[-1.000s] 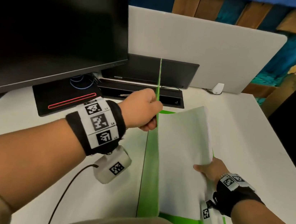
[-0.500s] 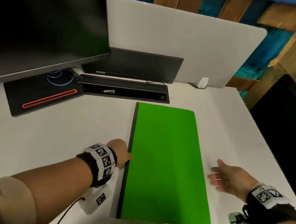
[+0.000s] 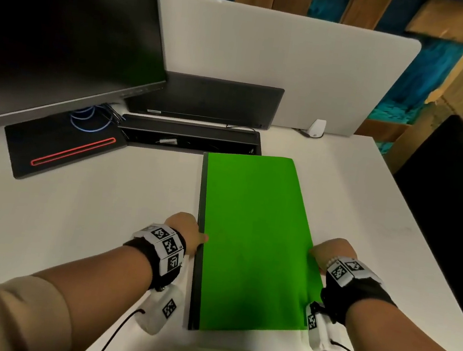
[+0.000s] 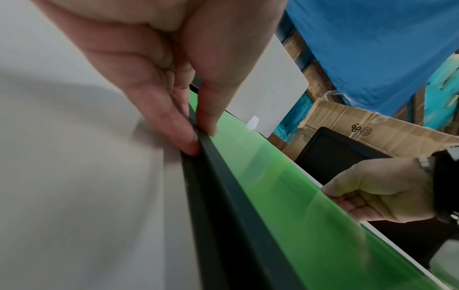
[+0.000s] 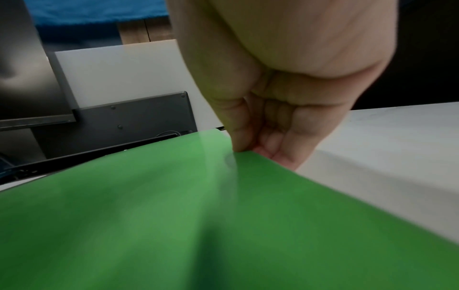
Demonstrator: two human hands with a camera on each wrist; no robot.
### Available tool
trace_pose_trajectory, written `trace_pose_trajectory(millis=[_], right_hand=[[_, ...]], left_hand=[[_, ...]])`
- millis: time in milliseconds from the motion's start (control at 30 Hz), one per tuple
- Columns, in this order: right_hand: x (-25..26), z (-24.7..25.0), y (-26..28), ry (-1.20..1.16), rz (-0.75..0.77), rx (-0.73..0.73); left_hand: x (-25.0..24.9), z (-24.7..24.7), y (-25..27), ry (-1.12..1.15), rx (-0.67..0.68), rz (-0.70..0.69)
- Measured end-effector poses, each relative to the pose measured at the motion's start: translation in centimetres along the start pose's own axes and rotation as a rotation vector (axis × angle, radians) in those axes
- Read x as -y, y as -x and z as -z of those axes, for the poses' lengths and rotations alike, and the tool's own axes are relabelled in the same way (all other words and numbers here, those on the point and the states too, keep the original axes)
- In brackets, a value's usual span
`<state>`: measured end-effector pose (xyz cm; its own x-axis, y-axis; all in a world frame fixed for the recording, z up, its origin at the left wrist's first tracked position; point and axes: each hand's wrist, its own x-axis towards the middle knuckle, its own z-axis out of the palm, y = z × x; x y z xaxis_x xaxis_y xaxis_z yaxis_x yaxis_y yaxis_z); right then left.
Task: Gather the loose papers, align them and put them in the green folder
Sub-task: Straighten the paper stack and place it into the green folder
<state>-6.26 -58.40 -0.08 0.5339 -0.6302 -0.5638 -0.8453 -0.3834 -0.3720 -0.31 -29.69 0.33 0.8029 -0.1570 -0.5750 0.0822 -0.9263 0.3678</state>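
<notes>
The green folder (image 3: 251, 237) lies closed and flat on the white desk (image 3: 86, 215), its dark spine (image 3: 199, 230) on the left. No papers show; they are hidden inside or out of view. My left hand (image 3: 187, 233) pinches the spine (image 4: 218, 176) between thumb and fingers (image 4: 188, 141). My right hand (image 3: 328, 254) pinches the folder's right edge (image 5: 248, 157), thumb on top of the green cover (image 5: 174, 215), fingers (image 5: 280, 155) curled under it.
A dark monitor (image 3: 60, 35) stands at the left with its base (image 3: 59, 152). A black cable tray (image 3: 191, 139) and a dark panel (image 3: 205, 99) lie behind the folder, a white divider (image 3: 283, 64) beyond. A black chair (image 3: 456, 205) is right of the desk.
One second ago the left hand held the cover upright and white papers showed inside. The cover came down; the folder is closed. The right hand moved in from open beside it to pinch its edge.
</notes>
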Motion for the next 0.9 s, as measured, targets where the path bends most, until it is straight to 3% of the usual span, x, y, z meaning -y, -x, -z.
trace_pose_trajectory(millis=[133,267,400,767,900], right_hand=[[-0.1,-0.2,-0.5,-0.025,-0.049,0.03],[-0.5,0.2,-0.1,-0.025,0.019,0.029],[-0.8,0.1,0.3,0.033,-0.015,0.071],[-0.2,0.3,1.1,0.416,0.0,0.024],[-0.5,0.5,1.1,0.354,0.007,0.039]], left_hand=[[0.1,0.0,0.0,-0.009,0.005,-0.014],[0.5,-0.3,-0.3,0.118,-0.007,-0.004],[0.7,-0.3,-0.1,0.205,-0.008,0.004],[0.0,-0.1,0.0,-0.05,-0.032,-0.018],[0.5,-0.2,0.2,0.029,0.001,-0.029]])
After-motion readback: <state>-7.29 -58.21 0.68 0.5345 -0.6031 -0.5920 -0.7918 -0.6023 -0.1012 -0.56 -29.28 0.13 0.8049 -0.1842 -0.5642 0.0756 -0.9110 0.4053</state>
